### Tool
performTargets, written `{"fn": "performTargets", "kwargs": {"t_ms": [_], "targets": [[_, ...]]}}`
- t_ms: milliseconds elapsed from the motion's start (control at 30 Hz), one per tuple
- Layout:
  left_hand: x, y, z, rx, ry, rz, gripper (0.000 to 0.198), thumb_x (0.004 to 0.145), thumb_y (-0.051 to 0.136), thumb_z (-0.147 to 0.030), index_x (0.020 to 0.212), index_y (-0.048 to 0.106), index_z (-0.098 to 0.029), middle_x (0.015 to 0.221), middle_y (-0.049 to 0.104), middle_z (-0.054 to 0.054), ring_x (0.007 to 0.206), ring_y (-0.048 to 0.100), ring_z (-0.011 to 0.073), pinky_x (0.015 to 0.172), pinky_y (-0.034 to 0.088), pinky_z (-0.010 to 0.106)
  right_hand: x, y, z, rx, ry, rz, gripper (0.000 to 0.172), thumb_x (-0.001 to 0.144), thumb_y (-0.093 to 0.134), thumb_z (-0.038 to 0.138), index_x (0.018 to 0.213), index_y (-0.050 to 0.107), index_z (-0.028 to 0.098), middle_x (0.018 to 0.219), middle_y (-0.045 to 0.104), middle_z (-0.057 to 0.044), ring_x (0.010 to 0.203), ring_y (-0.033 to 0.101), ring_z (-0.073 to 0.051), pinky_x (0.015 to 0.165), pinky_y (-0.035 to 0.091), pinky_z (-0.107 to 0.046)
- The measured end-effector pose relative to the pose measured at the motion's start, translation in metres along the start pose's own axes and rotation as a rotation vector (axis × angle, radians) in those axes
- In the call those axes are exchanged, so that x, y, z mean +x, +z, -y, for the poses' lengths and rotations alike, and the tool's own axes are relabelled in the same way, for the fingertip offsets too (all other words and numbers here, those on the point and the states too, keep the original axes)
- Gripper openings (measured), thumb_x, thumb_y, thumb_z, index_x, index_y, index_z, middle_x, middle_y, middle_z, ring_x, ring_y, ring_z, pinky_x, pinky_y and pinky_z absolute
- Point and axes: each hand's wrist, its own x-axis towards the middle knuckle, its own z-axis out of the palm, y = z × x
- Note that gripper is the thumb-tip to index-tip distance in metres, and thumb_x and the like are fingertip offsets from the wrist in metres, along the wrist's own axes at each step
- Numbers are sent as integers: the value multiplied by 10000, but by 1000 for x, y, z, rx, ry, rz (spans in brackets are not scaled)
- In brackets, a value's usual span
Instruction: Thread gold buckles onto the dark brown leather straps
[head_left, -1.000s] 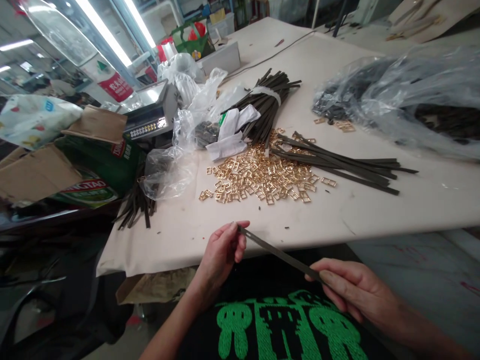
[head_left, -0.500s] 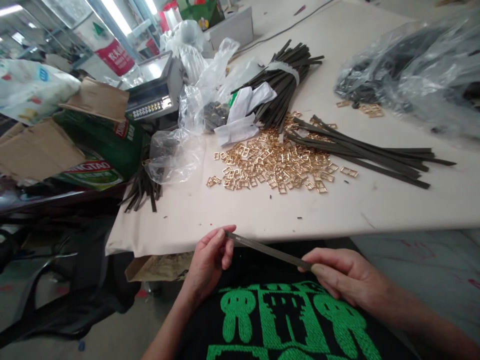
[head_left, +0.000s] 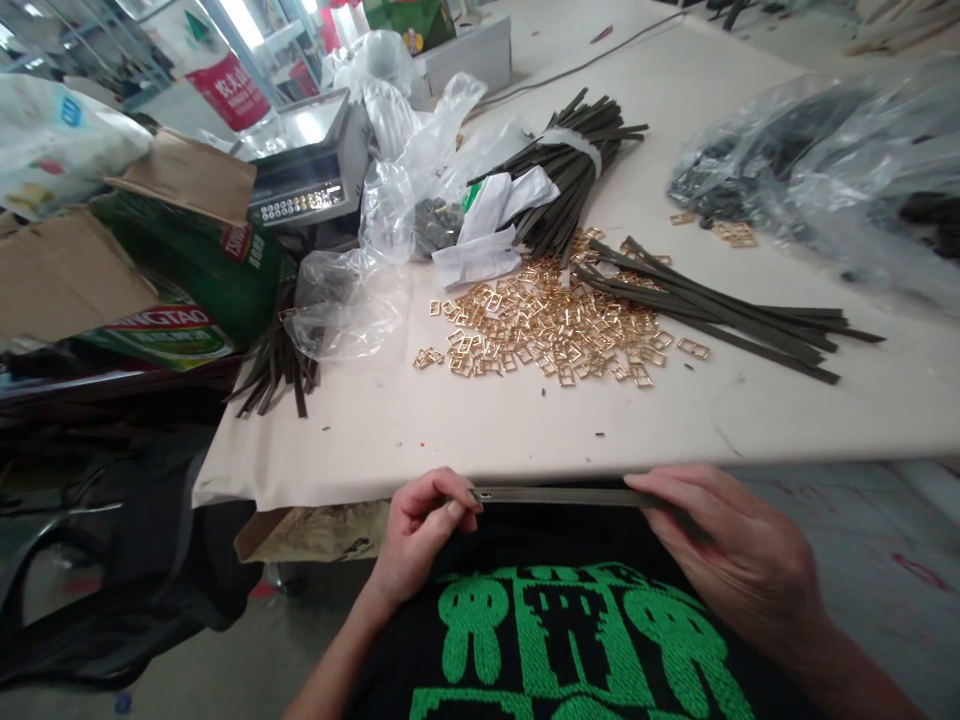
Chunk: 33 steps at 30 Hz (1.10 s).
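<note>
Black shirt (head_left: 555, 640) with green figures on the front, worn by the person, lowest in view. Left hand (head_left: 424, 525): closed, thumb and bent fingers pinching one end of a dark grey-green strap (head_left: 555, 496), beside a small slot. Right hand (head_left: 735, 540): thumb and extended fingers gripping the same strap farther along, its remainder hidden by the hand. Strap held straight and nearly level between the two hands, before the shirt and close to the near edge of the table (head_left: 480, 430). Table pale-covered, with small dark scraps lying near that edge; open cardboard box (head_left: 315, 535) below, at left. Gold-coloured two-window buckles (head_left: 555, 325), one large loose heap, mid-table. Dark straps (head_left: 735, 315), a loose sheaf fanned to the right, left ends over the heap. Further straps (head_left: 274, 360), a cluster at the left side of the table, partly beneath a clear plastic bag (head_left: 349, 310). Green carton (head_left: 202, 260), lettered "NGTAO", brown flaps raised, left of these. Strap bundle (head_left: 577, 175), bound with a white band (head_left: 571, 138), behind the heap. Clear bag with dark contents (head_left: 810, 170) at right, several buckles just beside it. Scale with keypad (head_left: 307, 180) behind the carton; red-labelled bottle (head_left: 229, 90) behind the scale. Farther off, white box (head_left: 472, 60) and dark cord (head_left: 585, 65).
</note>
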Motion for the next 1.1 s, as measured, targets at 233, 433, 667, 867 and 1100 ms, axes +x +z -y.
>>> {"fn": "performTargets", "kwargs": {"t_ms": [233, 433, 667, 867, 1100], "targets": [[-2, -1, -7, 122, 103, 4, 131, 910, 566, -174, 863, 681, -218, 735, 616, 1, 704, 586, 117, 683, 453, 252, 1, -1, 3, -52, -13, -9, 185, 911, 555, 125, 1044, 651, 210, 908, 692, -47, 790, 666, -183, 745, 526, -299], [-3, 4, -12, 99, 23, 55, 109, 905, 588, -196, 907, 697, -204, 819, 662, 25, 670, 608, 100, 639, 471, 226, 4, 3, 3, -4, -33, 24, 200, 914, 552, 119, 1076, 635, 201, 933, 702, -56, 825, 676, -186, 781, 532, -304], [21, 37, -9, -109, -278, 143, 225, 862, 669, -360, 911, 704, -144, 746, 695, 54, 551, 587, 75, 552, 457, 187, 19, 27, 18, 167, -103, 134, 207, 951, 509, 157, 1108, 632, 211, 874, 734, -32, 767, 702, -160, 718, 558, -248], [45, 57, -15, -43, -222, 233, 294, 836, 683, -426, 971, 678, -164, 704, 669, 37, 518, 573, 90, 527, 449, 201, 32, 34, 27, 346, 90, 259, 235, 1000, 433, 254, 1021, 665, 223, 806, 731, -13, 719, 705, -147, 660, 537, -210], [27, 44, -84, 107, -30, 327, 337, 773, 699, -553, 763, 755, -221, 595, 655, 49, 560, 633, 186, 515, 490, 278, 22, 29, 9, 369, 336, 211, 331, 1003, 396, 384, 1102, 681, 248, 540, 606, 55, 464, 600, -125, 473, 464, -194]]}}
